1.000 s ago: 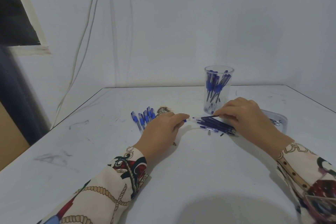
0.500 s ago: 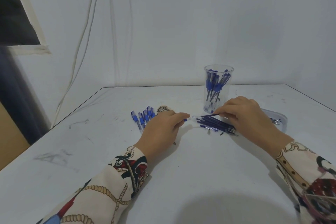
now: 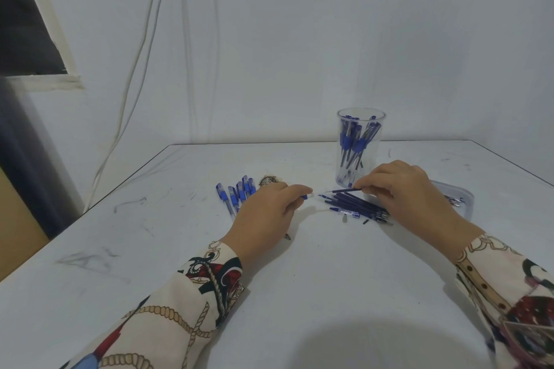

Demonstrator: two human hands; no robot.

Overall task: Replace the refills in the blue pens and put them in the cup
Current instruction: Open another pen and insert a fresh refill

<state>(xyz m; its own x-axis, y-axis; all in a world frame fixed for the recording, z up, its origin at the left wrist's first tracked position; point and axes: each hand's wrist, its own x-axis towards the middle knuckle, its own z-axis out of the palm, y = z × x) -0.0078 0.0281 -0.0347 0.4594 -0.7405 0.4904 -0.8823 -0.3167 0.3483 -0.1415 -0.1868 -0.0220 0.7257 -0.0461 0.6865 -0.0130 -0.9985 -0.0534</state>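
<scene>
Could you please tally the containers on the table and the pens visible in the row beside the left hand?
Clear cup: 1
Shallow tray: 1
Row pens: 5
Total: 7

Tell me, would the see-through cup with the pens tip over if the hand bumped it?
Probably fairly easily. The cup is tall and narrow, and its pens lean toward the rim, likely making it top-heavy. It looks like thin clear plastic, so likely light. The right hand works just in front of it.
</scene>
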